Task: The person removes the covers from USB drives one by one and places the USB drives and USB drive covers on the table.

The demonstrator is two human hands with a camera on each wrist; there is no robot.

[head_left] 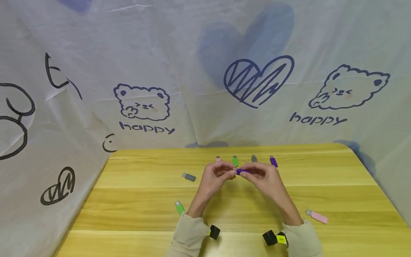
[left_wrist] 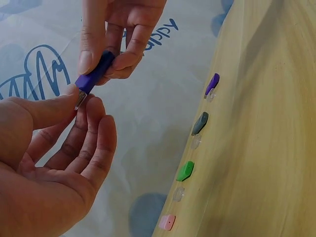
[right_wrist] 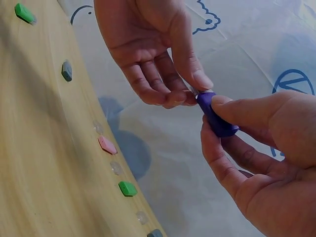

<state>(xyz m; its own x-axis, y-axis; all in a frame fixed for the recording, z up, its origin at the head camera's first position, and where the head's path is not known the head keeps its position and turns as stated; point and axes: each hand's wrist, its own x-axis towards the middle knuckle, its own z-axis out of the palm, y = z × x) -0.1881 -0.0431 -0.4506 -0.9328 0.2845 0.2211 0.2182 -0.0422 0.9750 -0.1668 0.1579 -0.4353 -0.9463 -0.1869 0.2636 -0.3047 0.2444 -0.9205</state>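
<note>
Between both hands, raised over the table, is a purple USB flash drive point(right_wrist: 217, 118). The right hand point(head_left: 261, 175) pinches its purple body between thumb and fingers. At the metal plug point(left_wrist: 80, 98), the thumb and fingertips of the left hand point(head_left: 216, 176) pinch the other end. In the left wrist view the drive slants, plug down toward the left hand. Beyond the hands, a row of drives lies along the table's far side: a pink drive point(left_wrist: 167, 222), a green drive point(left_wrist: 185, 171), a grey drive point(left_wrist: 200, 123) and another purple drive point(left_wrist: 212, 84).
Small clear pieces point(left_wrist: 178, 193) lie between the drives in that row. Left of the hands are a grey drive point(head_left: 188, 177) and a green drive point(head_left: 179, 207), the latter beside the left sleeve. A pink drive point(head_left: 316, 216) lies right of the right forearm. A printed cloth point(head_left: 199, 107) hangs behind the wooden table point(head_left: 135, 214).
</note>
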